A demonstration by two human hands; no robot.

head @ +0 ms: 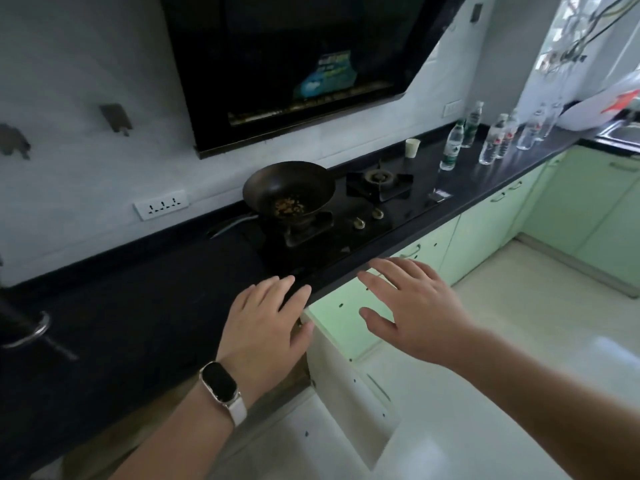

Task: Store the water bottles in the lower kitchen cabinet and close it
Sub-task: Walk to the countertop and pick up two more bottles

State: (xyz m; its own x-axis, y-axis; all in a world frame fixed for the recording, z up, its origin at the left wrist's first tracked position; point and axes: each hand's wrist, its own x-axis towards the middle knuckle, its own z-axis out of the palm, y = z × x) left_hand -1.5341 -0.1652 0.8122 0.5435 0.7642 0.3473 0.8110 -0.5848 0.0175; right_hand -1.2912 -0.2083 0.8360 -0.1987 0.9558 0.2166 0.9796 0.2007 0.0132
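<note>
Along the far right stretch of the black counter [138, 306], several water bottles [491, 143] stand upright in a loose cluster. Some have green labels, some red. They sit between a paper cup [412, 147] and the sink [620, 133], well apart from both hands.

Mid-counter is a gas hob [379, 181]. A dark wok [289, 192] with browned scraps sits on its left burner, and the right burner is bare. A black range hood [294, 64] hangs above on the white wall, and a wall socket [161, 205] is set low to the left.

Pale green cabinets [485, 230] run under the counter and turn the corner at the right, above a light tiled floor [519, 341].

Near the counter edge a cabinet door [349, 386] stands swung outward, its pale inner face showing.

Left hand [266, 327], with a watch [220, 382] on the wrist, is over the counter edge with fingers straight and spread, holding nothing. Its thumb is beside the door's top corner; contact unclear.

Right hand [412, 306] is held out in front of the cabinets with fingers splayed, gripping nothing.
</note>
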